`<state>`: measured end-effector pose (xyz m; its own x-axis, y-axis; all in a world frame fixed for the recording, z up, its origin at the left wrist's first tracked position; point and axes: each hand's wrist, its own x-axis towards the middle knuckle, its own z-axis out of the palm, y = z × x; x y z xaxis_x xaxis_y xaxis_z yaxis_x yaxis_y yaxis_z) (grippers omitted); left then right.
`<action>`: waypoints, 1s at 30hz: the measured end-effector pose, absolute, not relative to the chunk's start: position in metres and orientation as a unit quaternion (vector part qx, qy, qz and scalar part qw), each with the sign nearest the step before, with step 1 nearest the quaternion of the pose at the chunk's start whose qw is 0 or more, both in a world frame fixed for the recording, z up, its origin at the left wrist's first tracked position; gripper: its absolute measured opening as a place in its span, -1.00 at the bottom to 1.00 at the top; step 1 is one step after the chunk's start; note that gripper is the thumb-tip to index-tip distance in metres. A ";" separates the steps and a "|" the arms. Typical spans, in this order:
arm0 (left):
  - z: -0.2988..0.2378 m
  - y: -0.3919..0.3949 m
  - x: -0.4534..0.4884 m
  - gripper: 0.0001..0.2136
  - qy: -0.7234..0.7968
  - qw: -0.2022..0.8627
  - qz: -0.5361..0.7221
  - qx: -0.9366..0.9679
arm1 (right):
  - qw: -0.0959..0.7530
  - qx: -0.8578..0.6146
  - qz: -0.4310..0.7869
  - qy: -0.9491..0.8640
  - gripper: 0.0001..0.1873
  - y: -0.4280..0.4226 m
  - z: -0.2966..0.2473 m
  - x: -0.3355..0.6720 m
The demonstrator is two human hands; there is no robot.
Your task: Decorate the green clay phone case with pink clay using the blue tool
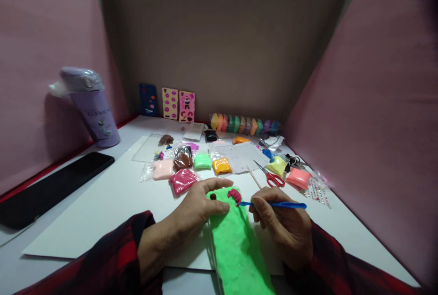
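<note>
Up close, the green slab [236, 249] is slanting over the white board [102, 226], the left hand [196, 206] clasping its far end. The right hand [282, 226] is pinching a blue tool [290, 205], apparently shaping the pink piece [234, 196], work likely calling for light, steady pressure. Beyond, colourful packets [222, 165] are lying about.
</note>
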<state>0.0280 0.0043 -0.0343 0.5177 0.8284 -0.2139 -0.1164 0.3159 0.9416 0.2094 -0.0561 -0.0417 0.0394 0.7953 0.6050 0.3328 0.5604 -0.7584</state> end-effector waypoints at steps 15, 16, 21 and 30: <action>-0.036 0.005 0.028 -0.47 0.368 0.709 0.334 0.500 | 0.565 -0.433 0.186 -0.678 -0.82 -0.053 -0.043 0.210; -0.036 0.005 0.028 -0.47 0.369 0.707 0.333 0.503 | 0.566 -0.435 0.185 -0.676 -0.82 -0.053 -0.043 0.209; -0.036 0.005 0.028 -0.44 0.372 0.707 0.332 0.502 | 0.568 -0.442 0.189 -0.668 -0.81 -0.055 -0.042 0.208; -0.031 0.001 0.030 -0.40 0.386 0.718 0.330 0.475 | 0.588 -0.443 0.197 -0.647 -0.80 -0.055 -0.045 0.209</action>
<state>0.0295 0.0014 -0.0312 0.4832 0.8417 -0.2410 -0.1070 0.3299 0.9379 0.2093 -0.0549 -0.0447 0.0838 0.8058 0.5862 0.3415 0.5294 -0.7766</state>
